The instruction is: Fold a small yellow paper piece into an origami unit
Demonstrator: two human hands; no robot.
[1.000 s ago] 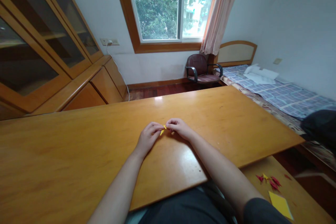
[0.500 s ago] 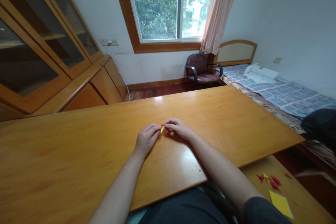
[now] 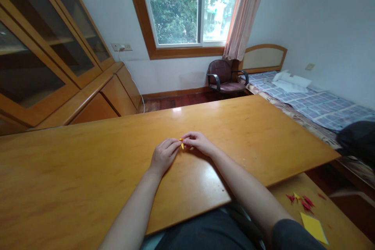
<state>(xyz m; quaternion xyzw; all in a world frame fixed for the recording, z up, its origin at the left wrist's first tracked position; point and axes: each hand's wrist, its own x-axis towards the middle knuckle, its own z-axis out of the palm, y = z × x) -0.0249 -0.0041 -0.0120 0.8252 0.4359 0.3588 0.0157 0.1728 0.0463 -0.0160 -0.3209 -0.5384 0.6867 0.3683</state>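
My left hand (image 3: 164, 154) and my right hand (image 3: 199, 142) meet at the middle of a wooden table (image 3: 88, 164), fingertips pinched together on a small folded piece of yellow paper (image 3: 182, 143). Only a sliver of the paper shows between the fingers, just above the tabletop. Both forearms reach in from the lower edge of the view.
A lower wooden surface at the lower right carries a yellow paper sheet (image 3: 313, 227) and several small red and yellow folded pieces (image 3: 301, 202). Cabinets (image 3: 52, 62) line the left wall. A chair (image 3: 224, 77), a window and a bed (image 3: 310, 105) lie beyond the table.
The hands have closed in slightly on the yellow paper, so less of it shows than a second ago. The arms stay in place.
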